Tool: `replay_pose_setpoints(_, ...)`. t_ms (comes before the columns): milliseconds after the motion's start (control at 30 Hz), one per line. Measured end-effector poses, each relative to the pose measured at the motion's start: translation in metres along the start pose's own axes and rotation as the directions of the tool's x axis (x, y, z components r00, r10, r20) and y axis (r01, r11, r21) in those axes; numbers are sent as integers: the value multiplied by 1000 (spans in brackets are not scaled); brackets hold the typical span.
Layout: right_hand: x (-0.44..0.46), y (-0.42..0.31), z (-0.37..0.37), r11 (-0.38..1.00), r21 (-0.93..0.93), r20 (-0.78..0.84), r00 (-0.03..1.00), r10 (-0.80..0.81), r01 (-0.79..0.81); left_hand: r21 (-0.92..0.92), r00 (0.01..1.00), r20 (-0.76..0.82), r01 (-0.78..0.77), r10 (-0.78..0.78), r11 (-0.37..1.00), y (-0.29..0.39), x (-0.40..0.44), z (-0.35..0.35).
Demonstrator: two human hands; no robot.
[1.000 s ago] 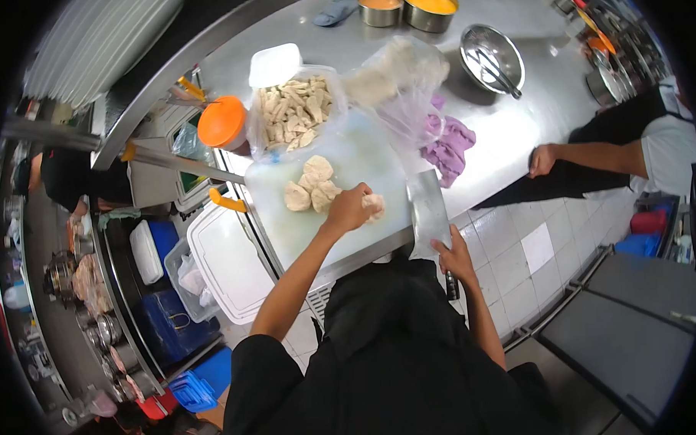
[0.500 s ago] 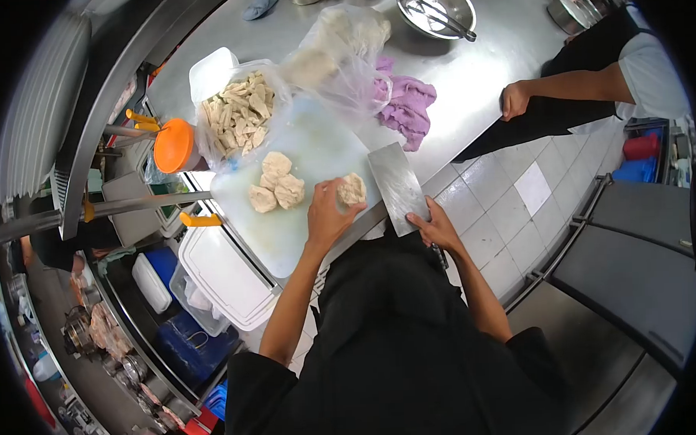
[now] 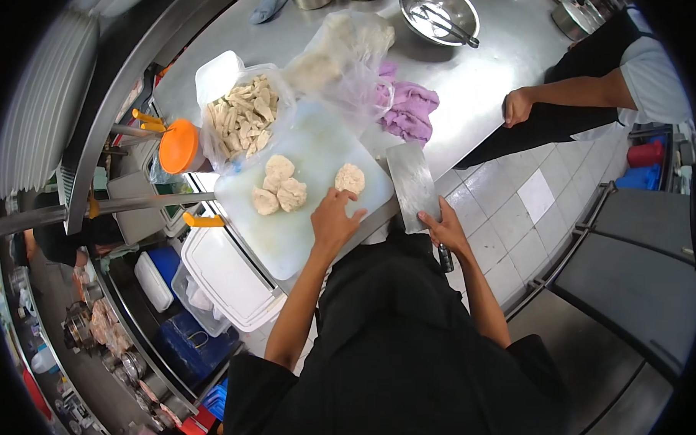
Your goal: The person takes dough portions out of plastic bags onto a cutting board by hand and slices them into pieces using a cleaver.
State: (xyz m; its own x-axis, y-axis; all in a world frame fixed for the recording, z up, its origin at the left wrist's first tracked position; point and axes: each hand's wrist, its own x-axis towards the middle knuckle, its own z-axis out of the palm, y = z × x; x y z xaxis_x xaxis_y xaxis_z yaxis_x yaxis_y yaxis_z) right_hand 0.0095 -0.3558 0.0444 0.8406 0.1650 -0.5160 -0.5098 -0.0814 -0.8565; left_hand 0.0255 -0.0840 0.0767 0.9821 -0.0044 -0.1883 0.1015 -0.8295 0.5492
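Steel worktable [image 3: 503,47] stretching out beyond both your hands, white cutting board [image 3: 288,246] beneath your left! Past that hand, over to its left, a clear bag of cut pale strips [image 3: 241,118]. Your right hand [image 3: 446,229] grips the cleaver [image 3: 412,177], blade jutting forward past your fingers. Clustered pale lumps [image 3: 291,194] sit left of your left hand [image 3: 336,220], thumb and fingers spread, fingertips right at the single pale lump's [image 3: 350,177] near edge!

We see a steel counter [image 3: 485,94] carrying a pale cutting board [image 3: 315,159]. From it, we find a blue cloth [image 3: 270,5] at twelve o'clock, a metal bowl [image 3: 457,5] at one, and a purple cloth [image 3: 410,112] at two, touching a clear plastic bag [image 3: 338,53].
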Motion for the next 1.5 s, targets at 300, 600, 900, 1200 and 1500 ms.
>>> replay_pose_setpoints(300, 0, 5, 20, 998, 40, 58, 997, 41, -44, -426, 987, 139, 133, -81, 895, -32, 20, 3)
replay_pose_setpoints(600, 5, 3, 5, 998, 67, 15, 1000, 14, -15, 91, 755, -27, -651, 656, 753, -15, 18, -8)
replay_pose_setpoints(900, 0, -2, 13, 1000, 2, 19, 1000, 22, -22, -82, 986, -162, 21, -34, 996, 6, 32, 23)
replay_pose_setpoints(1200, 11, 4, 21, 1000, 8, 50, 999, 5, -5, -151, 958, -123, -274, 257, 950, -20, 20, 12)
replay_pose_setpoints(1500, 40, -24, -16, 957, -277, 284, 959, 1, 81, -31, 931, -188, -323, 312, 946, -18, 16, 20)
